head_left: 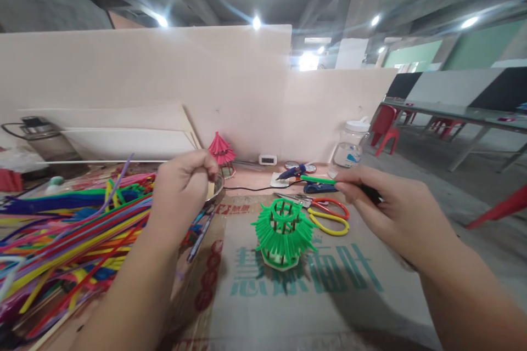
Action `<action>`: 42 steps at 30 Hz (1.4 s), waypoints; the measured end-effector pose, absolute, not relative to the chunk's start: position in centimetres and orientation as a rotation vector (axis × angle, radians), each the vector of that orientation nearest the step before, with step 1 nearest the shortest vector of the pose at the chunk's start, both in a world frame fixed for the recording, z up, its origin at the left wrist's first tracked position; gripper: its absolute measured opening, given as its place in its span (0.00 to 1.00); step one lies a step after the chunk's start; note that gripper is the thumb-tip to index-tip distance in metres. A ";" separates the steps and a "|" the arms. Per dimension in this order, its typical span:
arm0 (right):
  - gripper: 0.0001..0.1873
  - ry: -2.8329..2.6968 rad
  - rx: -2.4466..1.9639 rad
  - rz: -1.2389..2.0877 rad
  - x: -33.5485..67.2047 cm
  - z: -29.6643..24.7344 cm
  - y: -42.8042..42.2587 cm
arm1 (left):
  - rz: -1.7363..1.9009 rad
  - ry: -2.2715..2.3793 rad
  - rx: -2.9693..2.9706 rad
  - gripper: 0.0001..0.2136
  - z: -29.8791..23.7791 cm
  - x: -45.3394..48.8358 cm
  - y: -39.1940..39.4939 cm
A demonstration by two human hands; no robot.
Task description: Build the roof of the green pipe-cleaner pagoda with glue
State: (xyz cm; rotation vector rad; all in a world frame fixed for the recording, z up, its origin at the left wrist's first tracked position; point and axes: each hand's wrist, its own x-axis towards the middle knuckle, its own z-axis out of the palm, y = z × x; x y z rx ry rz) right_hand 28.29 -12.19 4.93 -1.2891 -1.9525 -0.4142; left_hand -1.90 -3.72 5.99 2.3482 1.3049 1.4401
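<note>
My right hand [382,208] pinches a short length of green pipe cleaner [319,179] that points left. A dark object [371,193] shows under its fingers, too hidden to name. My left hand [183,192] is closed in a fist, raised above the left side of the cardboard; what it holds, if anything, is hidden. Between and below the hands, a small green pagoda model [284,233] with brown posts stands upright, touched by neither. Behind it to the right lie scissors [329,216] with red and yellow handles. A blue glue gun [295,171] rests farther back.
Colourful pipe cleaners [82,236] are heaped at left. A printed cardboard sheet [247,318] covers the table's middle. At the back stand a pink pagoda model [221,148], a small white clock [267,159] and a clear jar [349,145]. A pen [200,238] lies near the left hand.
</note>
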 end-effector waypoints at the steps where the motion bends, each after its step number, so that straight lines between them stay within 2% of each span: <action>1: 0.06 -1.958 -1.299 -0.403 28.4 4.9 -12.3 | 1.472 1.361 2.319 0.10 6.0 -1.8 -3.9; 5: 0.13 -1.956 -1.310 -0.374 28.1 4.6 -12.3 | 1.349 1.405 2.317 0.09 6.3 -0.6 -4.5; 11: 0.09 -1.969 -1.357 -0.254 27.3 3.4 -10.5 | 0.710 0.989 2.316 0.21 4.7 1.6 -3.3; 16: 0.09 -2.026 -1.383 -0.079 27.2 2.6 -9.2 | 0.428 0.694 2.406 0.40 3.0 2.0 -2.2; 21: 0.06 -2.080 -1.435 -0.045 27.2 2.3 -8.8 | 0.383 0.670 2.387 0.43 1.9 2.8 -1.9; 25: 0.07 -2.187 -1.404 -0.033 27.2 1.7 -8.6 | 0.350 0.776 2.393 0.39 1.3 3.1 -1.8; 29: 0.12 -2.245 -1.282 -0.079 27.0 1.5 -8.7 | 0.379 0.696 2.413 0.36 1.3 3.2 -2.0; 35: 0.07 -2.262 -1.338 -0.097 26.9 1.6 -9.4 | 0.334 0.590 2.389 0.39 2.2 2.7 -2.1; 36: 0.07 -2.266 -1.346 -0.112 26.9 1.6 -9.4 | 0.324 0.606 2.375 0.36 2.4 2.5 -1.9; 39: 0.07 -2.276 -1.344 -0.119 26.7 1.3 -9.3 | 0.401 0.717 2.355 0.17 2.9 2.0 -1.2; 40: 0.07 -2.283 -1.339 -0.104 26.7 1.2 -9.3 | 0.433 0.763 2.352 0.14 3.0 2.0 -1.0; 42: 0.08 -2.299 -1.341 -0.080 26.5 1.1 -9.3 | 0.463 0.822 2.332 0.14 3.2 2.0 -0.8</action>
